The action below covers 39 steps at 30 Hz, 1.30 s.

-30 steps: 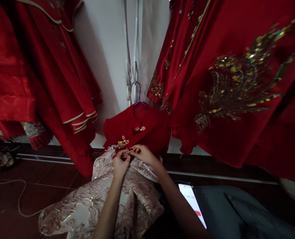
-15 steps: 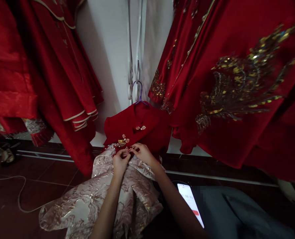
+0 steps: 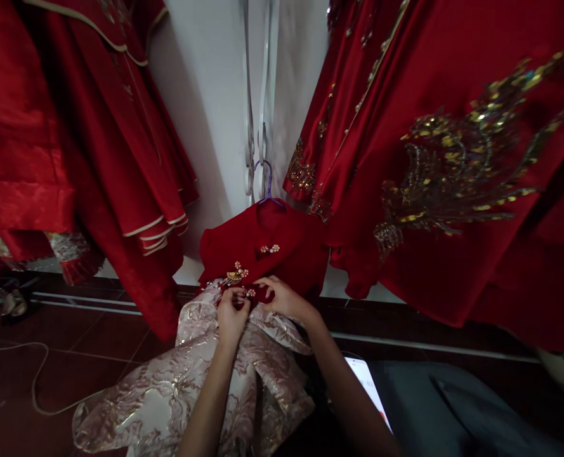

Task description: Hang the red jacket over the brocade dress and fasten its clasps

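Observation:
A red sleeveless garment with a wrap front hangs on a purple hanger. A beaded fastener and a gold fan-shaped ornament decorate its front. My left hand is closed at the lower front, thumb and fingers pinching beside a flower-shaped beaded fastener. Just to the right, my right hand is near the red cloth, index finger and thumb apart with nothing visible between them. Below both hands spreads a pale pink and gold brocade skirt, partly hidden by my forearms.
Red garments hang on the left, and a red robe with gold sequins hangs on the right. A lit phone lies beside my right forearm, near grey fabric. A pale cable runs over the floor tiles.
My right hand has moved right, away from the flower-shaped fastener, and its fingers have parted. My left hand stays by the fastener. The view has tilted up slightly.

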### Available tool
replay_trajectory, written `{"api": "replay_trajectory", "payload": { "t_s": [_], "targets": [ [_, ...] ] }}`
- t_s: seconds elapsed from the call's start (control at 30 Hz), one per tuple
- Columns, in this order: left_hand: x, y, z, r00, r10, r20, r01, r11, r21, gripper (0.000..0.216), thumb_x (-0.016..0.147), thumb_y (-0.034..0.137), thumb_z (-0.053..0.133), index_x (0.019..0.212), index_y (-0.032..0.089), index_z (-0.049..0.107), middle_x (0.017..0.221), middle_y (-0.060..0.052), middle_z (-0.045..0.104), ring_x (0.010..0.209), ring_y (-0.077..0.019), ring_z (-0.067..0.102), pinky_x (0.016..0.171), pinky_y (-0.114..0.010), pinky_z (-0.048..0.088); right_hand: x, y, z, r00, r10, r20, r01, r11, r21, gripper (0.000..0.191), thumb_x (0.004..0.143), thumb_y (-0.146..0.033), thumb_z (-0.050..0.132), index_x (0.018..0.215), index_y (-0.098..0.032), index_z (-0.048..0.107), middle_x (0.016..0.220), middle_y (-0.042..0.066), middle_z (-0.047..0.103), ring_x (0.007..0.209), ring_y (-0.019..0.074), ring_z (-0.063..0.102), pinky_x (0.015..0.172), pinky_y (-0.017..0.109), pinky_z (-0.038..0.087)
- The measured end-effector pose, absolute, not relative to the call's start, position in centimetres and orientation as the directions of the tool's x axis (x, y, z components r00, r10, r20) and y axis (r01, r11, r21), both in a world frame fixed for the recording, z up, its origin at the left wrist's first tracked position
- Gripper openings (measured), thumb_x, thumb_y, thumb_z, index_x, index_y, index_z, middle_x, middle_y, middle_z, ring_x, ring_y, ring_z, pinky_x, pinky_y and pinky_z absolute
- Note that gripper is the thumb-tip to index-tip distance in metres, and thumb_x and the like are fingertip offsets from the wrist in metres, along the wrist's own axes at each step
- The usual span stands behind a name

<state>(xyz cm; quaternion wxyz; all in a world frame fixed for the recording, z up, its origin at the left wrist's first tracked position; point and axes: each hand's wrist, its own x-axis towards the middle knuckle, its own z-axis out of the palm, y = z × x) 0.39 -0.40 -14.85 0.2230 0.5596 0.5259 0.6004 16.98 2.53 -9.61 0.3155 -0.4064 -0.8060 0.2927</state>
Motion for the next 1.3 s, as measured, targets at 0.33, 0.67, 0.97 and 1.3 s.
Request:
{"api": "replay_trajectory", "payload": {
  "t_s": [0.33, 0.67, 0.97, 1.3],
  "targets": [
    [0.5, -0.6, -14.7, -0.240, 0.856, 0.457, 0.414, -0.336, 0.846, 0.020, 0.070, 0.027, 0.062, 0.087, 0.016, 0.062, 0.082, -0.005, 0.063, 0.070, -0.0146, 0.061, 0.070, -0.030, 0.052, 18.6, 1.9, -6.9, -0.438, 0.868, 0.234, 0.399, 0.420, -0.815, 0.026, 0.072, -0.026, 0.065, 0.097, -0.017, 0.065, 0.091, 0.005, 0.067, 0.077, 0.0132, 0.062, 0.069, 0.026, 0.049],
    [0.5, -0.8, -14.4, -0.199, 0.905, 0.376, 0.177, -0.344, 0.922, 0.024, 0.069, 0.030, 0.065, 0.087, 0.015, 0.061, 0.082, -0.005, 0.068, 0.076, -0.0150, 0.065, 0.074, -0.030, 0.055, 15.5, 3.2, -10.5, -0.393, 0.890, 0.231, 0.342, 0.374, -0.862, 0.023, 0.074, -0.025, 0.065, 0.095, -0.015, 0.064, 0.087, 0.006, 0.068, 0.077, 0.0140, 0.063, 0.074, 0.029, 0.050],
    [0.5, -0.6, -14.6, -0.193, 0.909, 0.370, 0.173, -0.340, 0.924, 0.027, 0.072, 0.036, 0.065, 0.087, 0.015, 0.062, 0.082, -0.006, 0.068, 0.075, -0.0150, 0.065, 0.073, -0.030, 0.054, 16.0, 3.7, -10.9, -0.428, 0.862, 0.273, 0.271, 0.410, -0.871, 0.020, 0.074, -0.019, 0.063, 0.093, -0.014, 0.066, 0.090, 0.007, 0.069, 0.081, 0.0148, 0.064, 0.076, 0.029, 0.050],
    [0.6, -0.7, -14.0, -0.216, 0.921, 0.325, 0.140, -0.300, 0.943, 0.024, 0.069, 0.034, 0.066, 0.082, 0.015, 0.064, 0.078, -0.005, 0.068, 0.072, -0.0147, 0.064, 0.071, -0.027, 0.052, 16.0, 3.4, -10.4, -0.427, 0.878, 0.218, 0.262, 0.351, -0.899, 0.022, 0.071, -0.023, 0.065, 0.089, -0.012, 0.067, 0.086, 0.008, 0.069, 0.075, 0.0145, 0.062, 0.072, 0.028, 0.050]
  ]
}}
